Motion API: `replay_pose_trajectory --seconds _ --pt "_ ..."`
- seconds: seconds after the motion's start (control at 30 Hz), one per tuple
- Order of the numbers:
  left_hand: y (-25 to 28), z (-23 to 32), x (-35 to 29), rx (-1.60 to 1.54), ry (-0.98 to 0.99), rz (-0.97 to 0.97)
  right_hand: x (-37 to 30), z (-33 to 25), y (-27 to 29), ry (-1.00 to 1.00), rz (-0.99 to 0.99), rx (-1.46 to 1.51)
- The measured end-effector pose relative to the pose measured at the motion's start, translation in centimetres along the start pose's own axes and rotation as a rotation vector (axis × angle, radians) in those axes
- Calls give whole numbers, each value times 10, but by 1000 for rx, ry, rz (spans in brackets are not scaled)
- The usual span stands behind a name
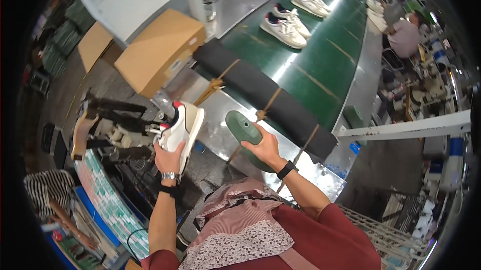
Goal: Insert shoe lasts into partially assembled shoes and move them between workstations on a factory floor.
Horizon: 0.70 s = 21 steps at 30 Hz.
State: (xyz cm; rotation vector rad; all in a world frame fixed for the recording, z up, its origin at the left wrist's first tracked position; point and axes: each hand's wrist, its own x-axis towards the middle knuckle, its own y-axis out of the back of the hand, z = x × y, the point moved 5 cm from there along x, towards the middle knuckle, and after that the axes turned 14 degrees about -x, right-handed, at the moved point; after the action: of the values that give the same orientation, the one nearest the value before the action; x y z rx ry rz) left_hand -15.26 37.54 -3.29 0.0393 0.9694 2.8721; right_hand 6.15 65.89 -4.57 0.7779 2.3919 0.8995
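Observation:
My left hand is closed round a white sneaker with a red and navy collar, its pale sole turned to the right. A green shoe last with a round hole in its top is gripped in my right hand. The last is apart from the sneaker, over the metal end of the conveyor table. Part of the last is hidden behind my fingers.
Ahead runs a green conveyor belt with pairs of white sneakers. A black padded roll tied with cord crosses its near end. At left are a cardboard box and a machine. Other people sit at both sides.

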Motion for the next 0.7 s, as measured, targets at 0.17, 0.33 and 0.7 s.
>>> replay_pose_trajectory --seconds 0.17,0.33,0.7 --pt "-97 26 7 206 -224 -277 -12 67 1 18 150 -173" --pt "-145 18 -34 251 -420 -405 -23 109 -15 -11 196 -188" --pt "-91 30 -72 50 -405 -443 -4 104 -15 -31 200 -212"
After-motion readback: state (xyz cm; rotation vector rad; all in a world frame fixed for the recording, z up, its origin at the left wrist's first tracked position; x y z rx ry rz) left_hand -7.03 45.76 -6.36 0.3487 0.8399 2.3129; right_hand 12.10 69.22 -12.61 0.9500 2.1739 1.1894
